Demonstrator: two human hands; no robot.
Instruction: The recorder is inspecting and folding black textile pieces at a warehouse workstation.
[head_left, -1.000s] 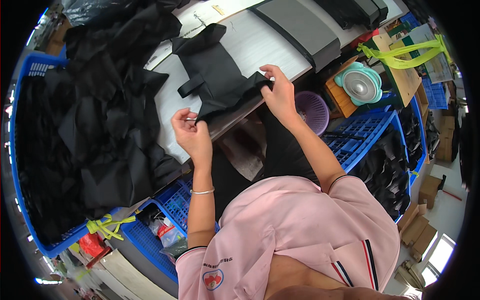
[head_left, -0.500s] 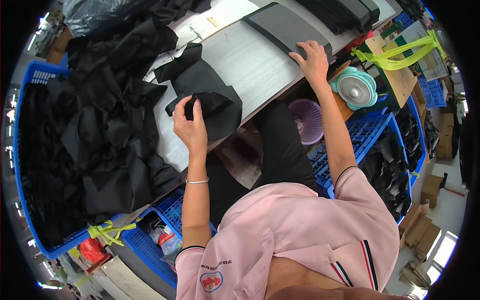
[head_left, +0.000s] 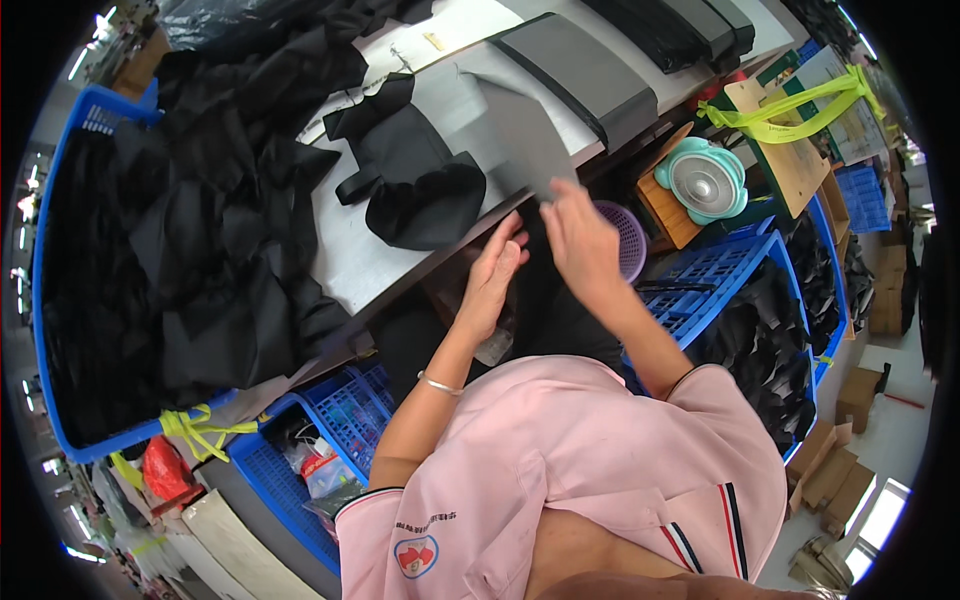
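- Right hand [head_left: 588, 245]: fingers closed on the near end of a grey sheet [head_left: 528, 140], which is motion-blurred and slants up over the counter [head_left: 350, 270].
- Left hand [head_left: 488, 285]: fingers extended and loosely open, gripping nothing, just beside the counter's near edge; bracelet [head_left: 440, 384] on the wrist.
- Black piece [head_left: 430, 205]: lies on the counter left of the sheet, its near part folded into a rounded pouch.
- Grey stack [head_left: 590, 75]: on the counter beyond the sheet, with a black band along one edge.
- Black heap [head_left: 210, 240]: fills the blue basket [head_left: 108, 108] at left and spills onto the counter.
- Writing, shirt [head_left: 600, 430]: a line of dark characters on one sleeve, above a round badge [head_left: 415, 557] with a blue rim and a red figure.
- Writing, strap [head_left: 785, 130]: yellow-green, with small dark print, too small to read.
- Writing, counter: dark scribbled marks near a small tan tag [head_left: 433, 41]; content cannot be made out.
- Fan [head_left: 705, 182]: teal, right of the counter, near a purple bin [head_left: 630, 240].
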